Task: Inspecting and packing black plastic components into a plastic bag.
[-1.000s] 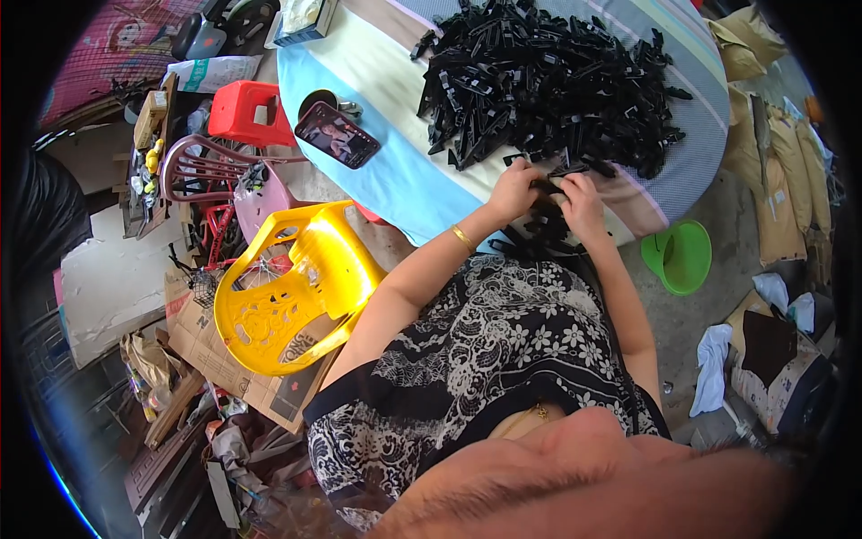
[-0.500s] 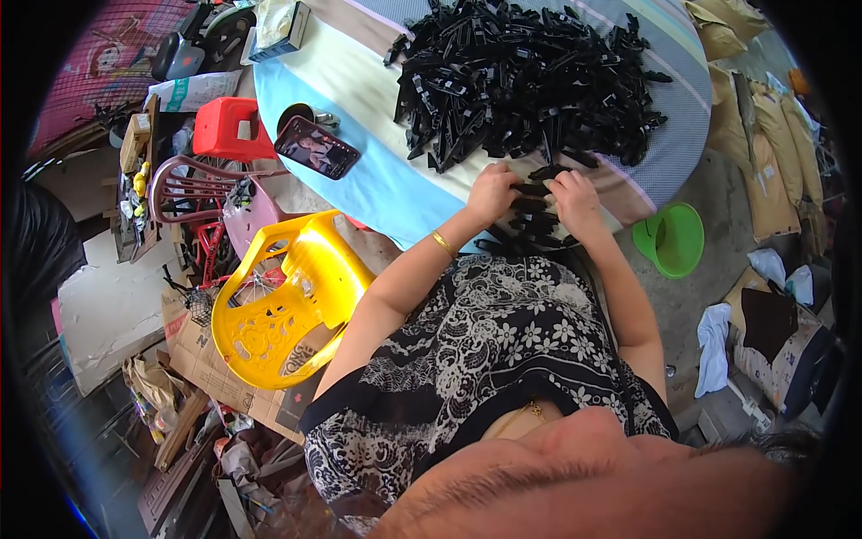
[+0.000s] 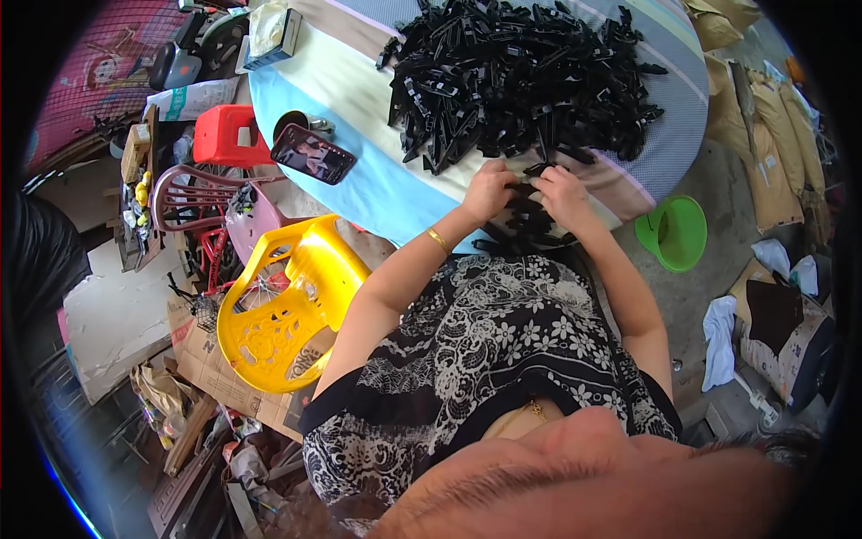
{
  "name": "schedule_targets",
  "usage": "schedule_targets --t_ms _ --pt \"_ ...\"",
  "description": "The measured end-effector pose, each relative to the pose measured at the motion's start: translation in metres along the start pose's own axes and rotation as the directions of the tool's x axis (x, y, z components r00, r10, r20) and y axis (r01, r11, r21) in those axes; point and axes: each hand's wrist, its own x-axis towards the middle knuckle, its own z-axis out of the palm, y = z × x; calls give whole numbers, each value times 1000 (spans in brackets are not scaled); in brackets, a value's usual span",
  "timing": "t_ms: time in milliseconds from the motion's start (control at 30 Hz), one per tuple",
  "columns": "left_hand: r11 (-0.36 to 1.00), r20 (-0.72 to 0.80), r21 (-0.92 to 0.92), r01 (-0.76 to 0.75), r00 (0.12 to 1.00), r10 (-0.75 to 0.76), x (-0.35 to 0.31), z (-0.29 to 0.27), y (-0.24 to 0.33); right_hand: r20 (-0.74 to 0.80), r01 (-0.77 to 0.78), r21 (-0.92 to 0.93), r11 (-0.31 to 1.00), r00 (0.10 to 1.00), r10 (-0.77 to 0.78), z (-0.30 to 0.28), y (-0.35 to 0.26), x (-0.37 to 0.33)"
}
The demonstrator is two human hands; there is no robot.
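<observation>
Both hands work close together at the near edge of the cloth-covered table (image 3: 377, 171). My left hand (image 3: 489, 190) pinches one end of a small black plastic piece, and my right hand (image 3: 561, 195) has its fingers closed on the same piece from the other side. The fingers cover most of it, so its exact shape is hidden. Just beyond them lies a large heap of narrow black plastic parts (image 3: 521, 81). A smaller group of similar black parts (image 3: 530, 225) rests between my wrists and my patterned dress.
On the table's left lie a phone (image 3: 312, 154) showing a video, a cup (image 3: 296, 123) and a tissue box (image 3: 274, 40). A yellow chair (image 3: 301, 305) and a red stool (image 3: 229, 135) stand left. At the right are a green bucket (image 3: 673, 234) and brown sacks (image 3: 772, 153).
My right hand has moved left, bringing its fingertips closer to my left hand's. The black piece between them is now more covered. The whole view has shifted slightly.
</observation>
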Motion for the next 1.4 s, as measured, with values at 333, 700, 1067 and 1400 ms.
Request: schedule_targets --t_ms 333,700,1067,1400 --pt "997 185 -65 46 982 -33 -8 -14 12 -90 -230 71 971 968 236 11 18 -13" --pt "1000 18 11 21 1000 -21 -15 -12 8 -120 51 -201 978 990 -76 -3 7 58" --pt "998 -35 36 50 998 -49 -24 -8 9 77 197 -250 948 980 -184 7 22 59" --pt "995 -3 46 86 996 -86 -18 -10 7 -33 122 -206 971 991 -132 25 10 49"
